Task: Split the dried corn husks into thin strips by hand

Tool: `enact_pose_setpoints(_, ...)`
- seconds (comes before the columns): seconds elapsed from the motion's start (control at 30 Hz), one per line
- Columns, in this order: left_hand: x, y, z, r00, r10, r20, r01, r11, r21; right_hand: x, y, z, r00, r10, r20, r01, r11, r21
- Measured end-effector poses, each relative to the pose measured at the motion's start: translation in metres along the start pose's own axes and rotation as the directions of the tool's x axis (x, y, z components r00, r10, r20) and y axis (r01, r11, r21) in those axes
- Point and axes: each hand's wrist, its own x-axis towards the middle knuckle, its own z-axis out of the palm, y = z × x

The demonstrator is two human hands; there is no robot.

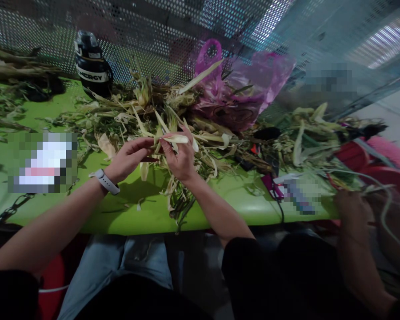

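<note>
My left hand (130, 156), with a white watch on its wrist, is closed in a pinch on the left end of a pale dry leaf strip (175, 138). My right hand (180, 156) is curled round the same strip from below, its fingers pressed on it. Both hands hover just over a green table (143, 213), in front of a heap of dry husks and leaves (143, 111).
A black bottle (92, 64) stands at the back left by a perforated metal wall. A pink plastic bag (240, 89) lies behind the heap. At the right, another person's hands (353, 206) work at more leaves near red bowls (383, 173).
</note>
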Motion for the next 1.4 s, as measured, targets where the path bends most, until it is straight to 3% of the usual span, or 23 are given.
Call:
enact_pose_setpoints(0.13,-0.001,0.001,0.0,0.999,0.006,0.033,-0.006,1.0,0.001,-0.002,-0.001,0.0,1.0,0.024,-0.016,-0.024,1.0,0.015)
enact_pose_setpoints(0.33,-0.003,0.001,0.002,0.999,-0.017,0.049,0.018,1.0,-0.008,-0.002,0.0,-0.001,0.986,0.146,0.086,-0.154,0.983,0.1)
enact_pose_setpoints(0.63,-0.001,-0.003,0.003,0.996,-0.012,0.085,0.011,1.0,0.009,-0.003,0.001,0.003,0.998,0.067,0.003,-0.067,0.994,0.088)
enact_pose_setpoints(0.77,-0.001,-0.001,0.002,1.0,-0.028,0.013,0.028,0.999,-0.019,0.001,0.0,-0.001,0.996,0.078,-0.044,-0.073,0.992,0.1)
enact_pose_setpoints(0.83,0.0,0.0,0.001,0.998,-0.045,-0.045,0.043,0.998,-0.055,0.003,-0.001,-0.005,0.996,0.034,-0.079,-0.023,0.99,0.141)
enact_pose_setpoints(0.93,0.002,-0.001,-0.001,0.992,-0.052,-0.114,0.043,0.996,-0.076,0.004,-0.002,-0.011,0.988,-0.149,-0.042,0.153,0.975,0.163)
enact_pose_setpoints(1.07,0.005,-0.004,-0.002,0.972,0.017,-0.235,-0.025,0.999,-0.032,0.001,-0.005,-0.013,0.915,-0.381,0.135,0.349,0.913,0.211)
enact_pose_setpoints(1.17,0.006,-0.005,-0.001,0.963,0.05,-0.266,-0.047,0.999,0.018,-0.002,-0.007,-0.012,0.895,-0.434,0.102,0.391,0.874,0.289)
enact_pose_setpoints(1.27,0.005,-0.004,0.001,0.971,0.081,-0.227,-0.07,0.996,0.057,-0.003,-0.005,-0.009,0.935,-0.354,0.026,0.332,0.897,0.29)
enact_pose_setpoints(1.4,0.003,-0.004,0.002,0.988,0.104,-0.11,-0.098,0.994,0.053,-0.005,0.001,-0.005,0.998,-0.052,-0.041,0.061,0.964,0.26)
